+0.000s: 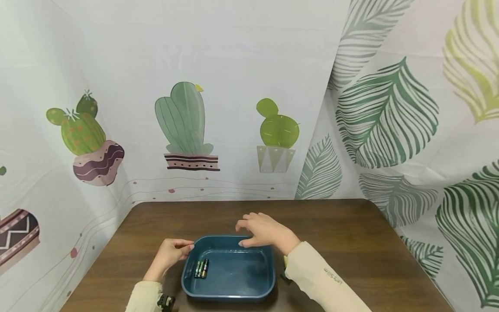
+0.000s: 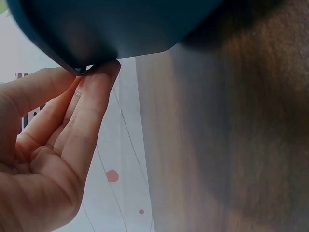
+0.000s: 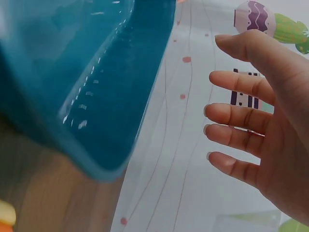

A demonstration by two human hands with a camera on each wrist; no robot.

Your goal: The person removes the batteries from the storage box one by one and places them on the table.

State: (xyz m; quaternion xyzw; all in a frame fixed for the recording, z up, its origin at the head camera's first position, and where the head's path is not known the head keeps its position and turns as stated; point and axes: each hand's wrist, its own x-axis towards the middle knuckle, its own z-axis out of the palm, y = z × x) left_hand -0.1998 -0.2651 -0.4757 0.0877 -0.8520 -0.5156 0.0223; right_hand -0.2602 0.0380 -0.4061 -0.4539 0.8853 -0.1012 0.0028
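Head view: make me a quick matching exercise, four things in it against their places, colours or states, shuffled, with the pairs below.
1. left hand
2. right hand
3. batteries
4. tray

A. dark blue
B. fingers apart, holding nothing
C. lying inside the tray, toward its left side
D. pinching the tray's edge at a far corner

Pairs: 1-D, 2-B, 3-C, 4-A
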